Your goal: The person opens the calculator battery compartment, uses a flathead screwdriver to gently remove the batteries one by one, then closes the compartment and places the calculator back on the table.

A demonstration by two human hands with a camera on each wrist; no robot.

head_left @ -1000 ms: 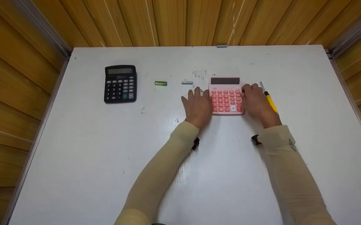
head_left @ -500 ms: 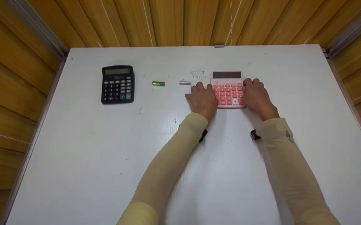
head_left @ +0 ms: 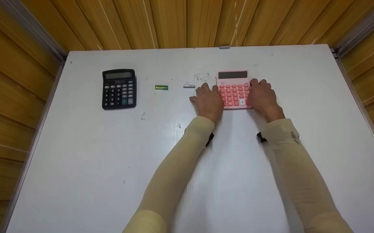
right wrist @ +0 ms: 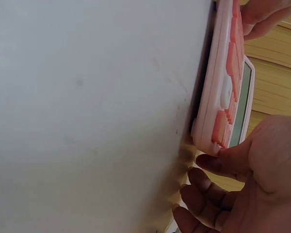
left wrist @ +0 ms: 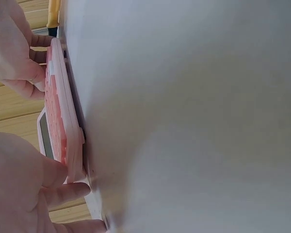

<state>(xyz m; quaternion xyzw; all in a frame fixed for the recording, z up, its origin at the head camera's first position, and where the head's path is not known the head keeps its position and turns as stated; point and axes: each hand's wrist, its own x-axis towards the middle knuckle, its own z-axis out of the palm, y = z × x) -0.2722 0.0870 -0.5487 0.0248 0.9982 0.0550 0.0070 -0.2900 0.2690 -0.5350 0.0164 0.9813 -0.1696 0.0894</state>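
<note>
A pink calculator [head_left: 233, 94] lies flat on the white table, keys up, with a hand at each side. My left hand [head_left: 209, 102] rests at its left edge, fingers spread; in the left wrist view the thumb [left wrist: 53, 171] touches the calculator's side. At the right edge is my right hand [head_left: 265, 99], its thumb [right wrist: 230, 158] against the near corner and its other fingers loosely bent beside it. Part of a yellow-handled tool [left wrist: 53, 14] shows past the right hand in the left wrist view; in the head view the hand hides it.
A black calculator [head_left: 119, 89] lies at the left of the table. Between the calculators are a green battery [head_left: 161, 87] and a silver battery [head_left: 189, 86]. A small grey piece [head_left: 224, 47] sits at the back edge, before a wooden panel wall [head_left: 170, 22].
Both hands have slid the pink calculator a little toward the back of the table. The yellow tool, seen earlier beside my right hand, is now covered in the head view.
</note>
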